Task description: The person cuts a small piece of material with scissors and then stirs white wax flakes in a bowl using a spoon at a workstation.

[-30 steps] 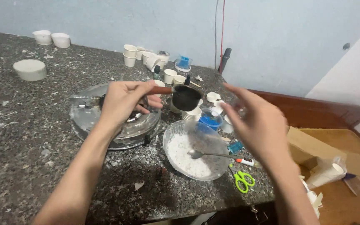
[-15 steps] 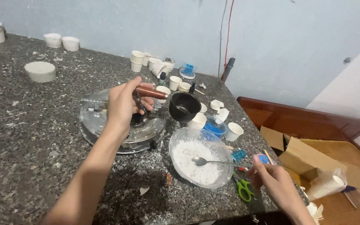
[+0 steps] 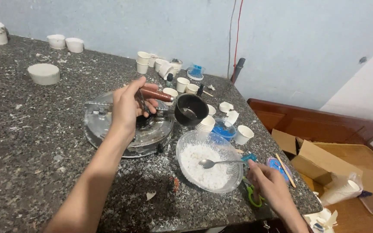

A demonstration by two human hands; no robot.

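Our left hand (image 3: 128, 105) clamped round brown handle of small black pot (image 3: 191, 110); handle lies near level, pot mouth tipped right. Right hand (image 3: 270, 187) loosely curled beside green scissors (image 3: 252, 195), gripping nothing.

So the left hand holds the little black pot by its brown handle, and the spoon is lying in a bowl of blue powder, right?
Not quite: the powder is white, not blue. The head view shows the spoon lying in a clear bowl of white powder. The rest holds: the left hand grips the black pot by its brown handle.
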